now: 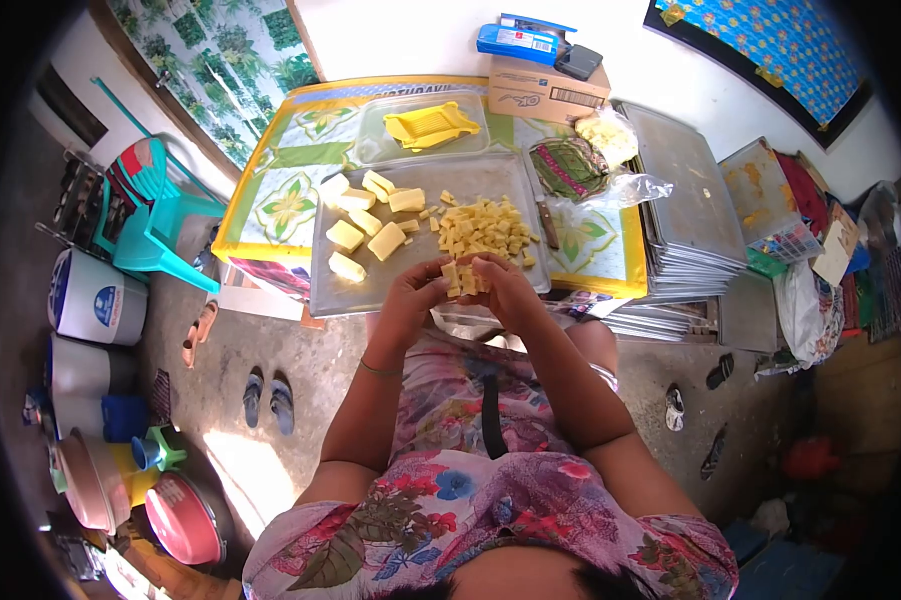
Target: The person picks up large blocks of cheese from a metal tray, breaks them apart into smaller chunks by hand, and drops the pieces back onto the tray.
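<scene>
My left hand [417,287] and my right hand [500,283] meet over the near edge of a metal tray [332,295], together holding a cluster of small yellow cubes [461,277]. On the tray, a pile of cut yellow cubes [482,228] lies right of centre. Several larger yellow blocks [368,222] rest on its left half. A knife [547,225] lies at the tray's right edge.
A yellow slicer [429,125] sits in a clear tray behind. A cardboard box [544,90], plastic bags [610,135] and a stack of metal trays [690,195] stand to the right. Sandals [268,398], a blue chair [155,215] and pots [185,515] are on the floor at left.
</scene>
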Motion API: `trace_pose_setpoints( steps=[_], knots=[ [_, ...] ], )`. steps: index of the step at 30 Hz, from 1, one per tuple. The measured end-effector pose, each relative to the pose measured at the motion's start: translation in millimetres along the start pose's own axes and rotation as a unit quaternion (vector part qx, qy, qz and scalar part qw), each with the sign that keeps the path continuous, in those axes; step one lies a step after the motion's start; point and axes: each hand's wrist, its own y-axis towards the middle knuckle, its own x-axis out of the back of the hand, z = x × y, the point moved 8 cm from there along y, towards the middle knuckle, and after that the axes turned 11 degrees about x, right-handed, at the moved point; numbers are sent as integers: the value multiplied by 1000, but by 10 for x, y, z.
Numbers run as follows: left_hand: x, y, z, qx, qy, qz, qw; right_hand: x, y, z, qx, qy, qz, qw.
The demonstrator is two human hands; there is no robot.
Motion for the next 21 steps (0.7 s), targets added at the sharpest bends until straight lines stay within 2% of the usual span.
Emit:
trace_pose_setpoints(
  steps=[2, 5, 8, 14, 21],
  knots=[
    [15, 45, -10, -4, 14, -10, 1000, 37, 36, -4, 7, -46, -20, 999],
    [-59, 52, -98, 1, 10, 0, 1000, 73, 83, 3, 46, -119, 22, 992],
    [-80, 96, -136, 6, 9, 13, 1000, 90, 119, -2, 35, -54, 4, 998],
    [-90, 211, -222, -8, 52, 39, 998, 163, 204, -9, 28, -37, -2, 999],
    [-127, 417, -153, 19, -7, 65, 998, 320, 260, 59, 42, 9, -40, 998]
  ],
)
